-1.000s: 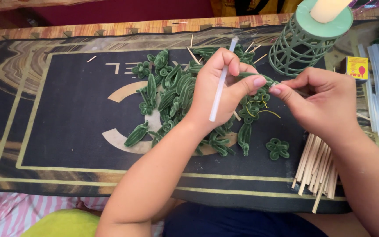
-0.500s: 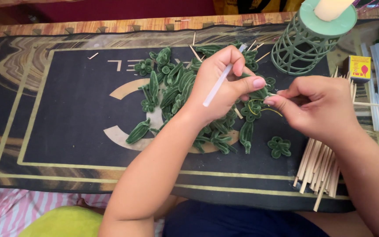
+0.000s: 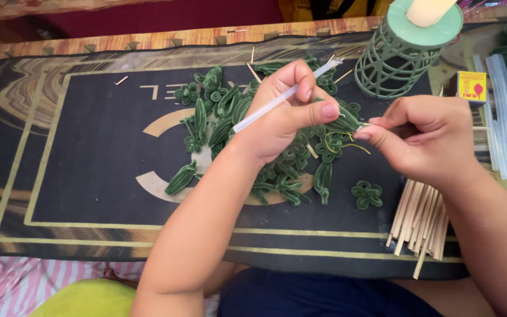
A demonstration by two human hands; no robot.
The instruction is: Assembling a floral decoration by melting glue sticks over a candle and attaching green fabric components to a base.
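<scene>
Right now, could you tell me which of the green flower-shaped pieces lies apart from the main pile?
The small green flower lying alone on the dark mat, just left of the wooden sticks; the others are clustered together.

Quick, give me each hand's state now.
Left hand: closed, holding a clear glue stick and a green chenille leaf.
Right hand: fingers pinched on the same leaf's end.

A dark mat (image 3: pixel 89 147) with gold lines and a pale ring pattern covers the surface. At its far right stands a green wire-cage candle holder (image 3: pixel 394 64) with a cream candle (image 3: pixel 426 9) on top. A small yellow box (image 3: pixel 471 86) lies beside it, next to a bundle of clear glue sticks (image 3: pixel 503 111). Wooden sticks (image 3: pixel 421 220) lie bunched near the mat's near edge. A pink striped cloth (image 3: pixel 7 282) and something yellow-green (image 3: pixel 83 299) show at the bottom left.
</scene>
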